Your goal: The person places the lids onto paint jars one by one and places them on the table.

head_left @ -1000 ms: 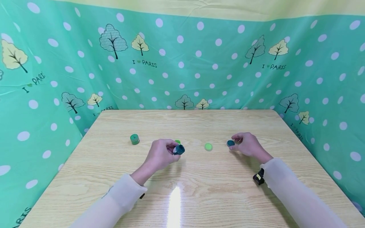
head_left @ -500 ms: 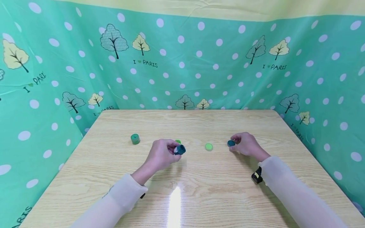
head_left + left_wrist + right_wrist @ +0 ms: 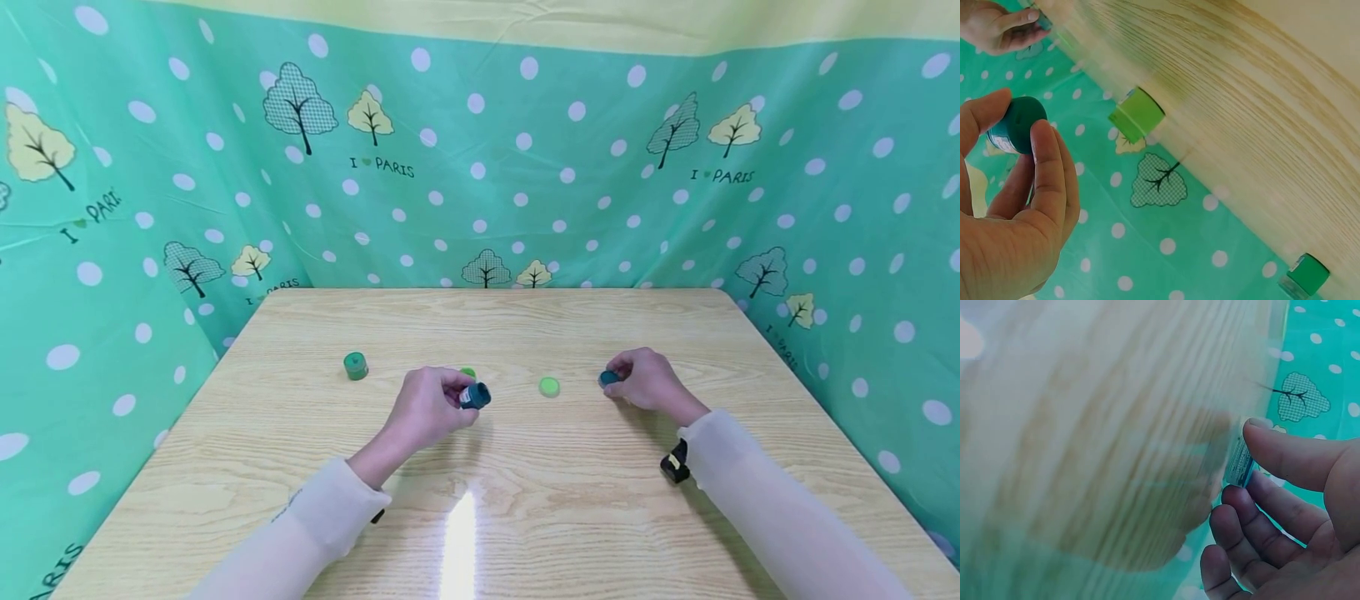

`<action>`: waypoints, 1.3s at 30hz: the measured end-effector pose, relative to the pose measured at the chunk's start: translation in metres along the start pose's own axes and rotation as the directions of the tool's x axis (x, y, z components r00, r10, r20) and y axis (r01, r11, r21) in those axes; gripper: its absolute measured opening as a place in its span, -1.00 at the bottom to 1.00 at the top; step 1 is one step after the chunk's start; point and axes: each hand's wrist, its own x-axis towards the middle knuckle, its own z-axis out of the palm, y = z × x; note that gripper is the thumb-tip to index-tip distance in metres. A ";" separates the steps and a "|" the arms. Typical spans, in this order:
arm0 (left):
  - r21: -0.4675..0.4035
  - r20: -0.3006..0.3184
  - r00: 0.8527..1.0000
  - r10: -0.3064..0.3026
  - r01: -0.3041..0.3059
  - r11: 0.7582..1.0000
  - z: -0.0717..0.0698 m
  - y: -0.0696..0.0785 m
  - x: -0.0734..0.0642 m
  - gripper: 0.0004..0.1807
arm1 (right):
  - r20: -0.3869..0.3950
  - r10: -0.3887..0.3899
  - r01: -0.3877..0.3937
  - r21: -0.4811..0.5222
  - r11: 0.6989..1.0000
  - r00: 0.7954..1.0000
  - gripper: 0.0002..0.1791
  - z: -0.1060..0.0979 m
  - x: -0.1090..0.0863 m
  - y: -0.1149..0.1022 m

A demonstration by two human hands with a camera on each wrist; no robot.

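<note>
My left hand [image 3: 429, 407] holds a small dark teal paint pot [image 3: 475, 396] above the table, tilted so its open mouth points right. In the left wrist view, thumb and fingers pinch the pot [image 3: 1017, 125] from both sides, base towards the camera. My right hand [image 3: 651, 383] pinches a dark blue-teal lid [image 3: 608, 378] at the table surface. From the right wrist view, thumb and fingertips grip this flat piece [image 3: 1240, 461], which has small print along its side. Between the hands lies a light green lid [image 3: 549, 387].
A bright green pot [image 3: 1139, 114] stands just behind my left hand, mostly hidden in the head view. Farther left is a closed green pot [image 3: 356, 366]. Dotted curtain [image 3: 480, 167] surrounds the wooden table [image 3: 555, 483] at the back and sides.
My left hand and the teal pot have shifted very slightly to the right. The right fingers have moved a little over the dark lid, covering more of it.
</note>
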 end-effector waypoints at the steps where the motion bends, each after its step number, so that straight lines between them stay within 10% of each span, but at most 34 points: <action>1: 0.000 0.000 1.000 0.001 -0.001 1.000 0.000 0.000 0.000 -0.66 | 0.000 0.000 0.000 0.005 1.000 1.000 -0.58 -0.001 -0.001 0.000; 39: -0.036 0.049 0.999 -0.009 0.011 0.999 0.009 -0.006 -0.001 -0.66 | -0.092 -0.092 0.106 0.157 0.982 0.992 -0.63 -0.004 -0.034 -0.028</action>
